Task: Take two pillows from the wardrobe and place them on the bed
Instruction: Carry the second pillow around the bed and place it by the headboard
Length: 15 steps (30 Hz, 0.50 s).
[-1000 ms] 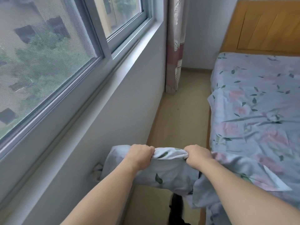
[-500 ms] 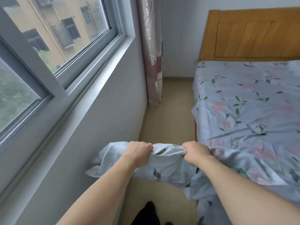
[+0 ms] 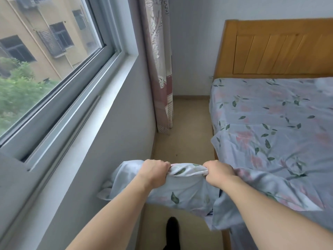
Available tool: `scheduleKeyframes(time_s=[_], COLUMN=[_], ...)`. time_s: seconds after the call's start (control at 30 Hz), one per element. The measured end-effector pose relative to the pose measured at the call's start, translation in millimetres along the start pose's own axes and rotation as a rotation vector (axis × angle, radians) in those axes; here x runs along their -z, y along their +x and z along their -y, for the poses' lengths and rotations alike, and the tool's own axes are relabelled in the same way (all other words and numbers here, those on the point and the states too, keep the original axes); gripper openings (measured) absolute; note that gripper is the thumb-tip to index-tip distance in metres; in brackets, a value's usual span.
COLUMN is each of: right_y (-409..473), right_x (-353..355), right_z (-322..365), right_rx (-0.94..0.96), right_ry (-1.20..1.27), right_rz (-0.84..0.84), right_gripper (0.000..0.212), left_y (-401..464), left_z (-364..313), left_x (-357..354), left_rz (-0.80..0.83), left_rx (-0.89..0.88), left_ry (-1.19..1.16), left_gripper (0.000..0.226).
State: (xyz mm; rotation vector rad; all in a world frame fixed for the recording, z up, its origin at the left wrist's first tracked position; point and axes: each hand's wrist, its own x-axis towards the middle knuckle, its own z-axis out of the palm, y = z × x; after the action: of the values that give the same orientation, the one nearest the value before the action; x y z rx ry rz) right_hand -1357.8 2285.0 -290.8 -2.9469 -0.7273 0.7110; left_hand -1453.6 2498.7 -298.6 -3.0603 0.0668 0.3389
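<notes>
Two hands clenched on one bunched edge of floral fabric, side by side: left hand and right hand, fists knuckles-up. The fabric is pale blue with leaf print, hangs over the floor gap between window wall and bed; cannot tell if it is a pillow or a cover. Its right part lies on the bed's near corner. Wooden headboard at far end. Curtain in the corner, window on left.
</notes>
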Motion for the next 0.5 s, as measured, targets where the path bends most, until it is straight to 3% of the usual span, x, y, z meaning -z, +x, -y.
scheduleKeyframes(time_s=[0.5], right_y=[156], right_x=[93], right_z=[1], right_rx=[-0.073], right_ry=[0.043], right_rz=[-0.051], right_gripper=[0.015], left_y=[171], left_z=[98], left_x=[47], left_rz=[-0.041], left_rx=[-0.094], left_ry=[0.013], left_gripper=[0.016])
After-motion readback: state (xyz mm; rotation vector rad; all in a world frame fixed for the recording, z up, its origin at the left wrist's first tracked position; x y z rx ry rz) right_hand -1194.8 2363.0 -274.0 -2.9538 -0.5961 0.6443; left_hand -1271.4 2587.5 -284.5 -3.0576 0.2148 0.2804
